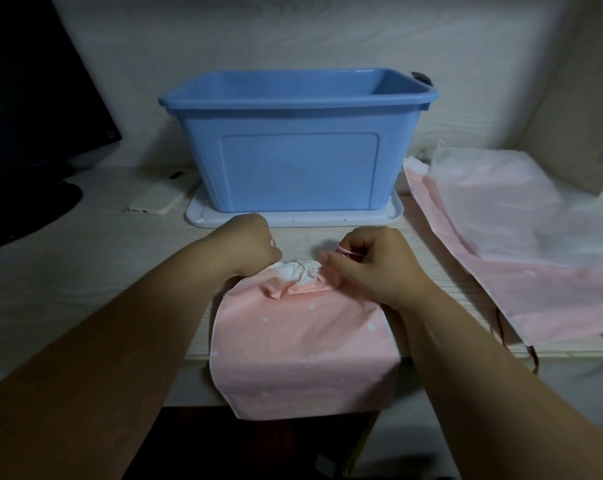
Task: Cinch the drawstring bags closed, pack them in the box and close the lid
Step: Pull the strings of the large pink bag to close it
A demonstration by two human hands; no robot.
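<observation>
pale desk [85, 278], pink bag [303, 341], right hand [373, 265]

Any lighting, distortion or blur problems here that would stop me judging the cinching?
Head view: dim, flat light, corners dark, monitor almost black. Head view: wide-angle bending bows the box rim and table edge. Head view: left hand and right hand slightly soft, yet the pink cord pinched by the right hand and the gathered mouth of the bag read clearly.
</observation>
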